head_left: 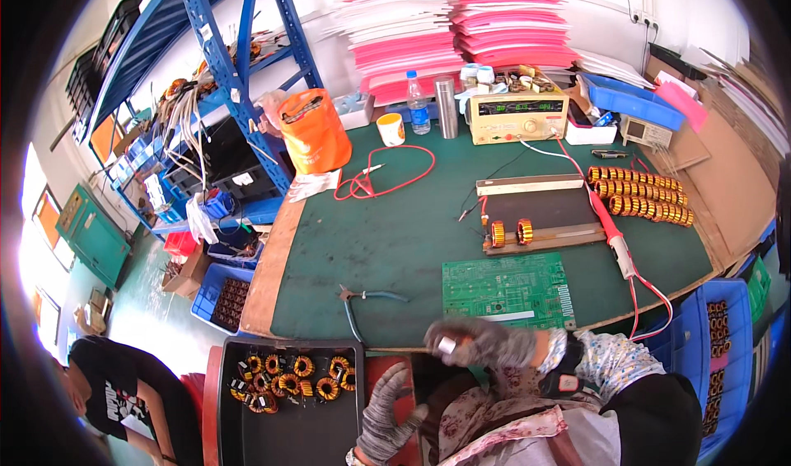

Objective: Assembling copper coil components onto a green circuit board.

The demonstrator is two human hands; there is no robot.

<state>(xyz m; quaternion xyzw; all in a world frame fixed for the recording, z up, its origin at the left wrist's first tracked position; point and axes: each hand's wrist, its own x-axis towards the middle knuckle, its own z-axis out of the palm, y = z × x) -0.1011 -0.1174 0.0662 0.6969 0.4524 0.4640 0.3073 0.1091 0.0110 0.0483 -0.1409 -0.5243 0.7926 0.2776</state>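
- Left hand (387,416), grey glove: lower centre of frame, fingers extended, thumb apart, nothing seen in it; just beside the right side of the black tray (297,443).
- Right hand (488,344), grey glove: below centre, fingers curled, by the lower edge of the green board (498,283). Contact with the board: cannot tell.
- Small white piece (446,346) shows at the right hand's fingers; cannot tell if gripped.
- Tray: lower left of centre, coils (288,383) lying loose in its upper part.
- Board: flat on the green table (317,256), right of centre.
- Pliers (349,296): left of the board, handles spread.
- Fixture (568,238): above the board, two copper coils (524,232) standing on its front rail.
- Coil rows (647,196): right side of frame, lined up on the table.
- Red probe (611,229): between fixture and coil rows, cable attached.
- Yellow meter (515,128): upper right of centre, display lit.
- Co-worker (124,392), black shirt: lower left.
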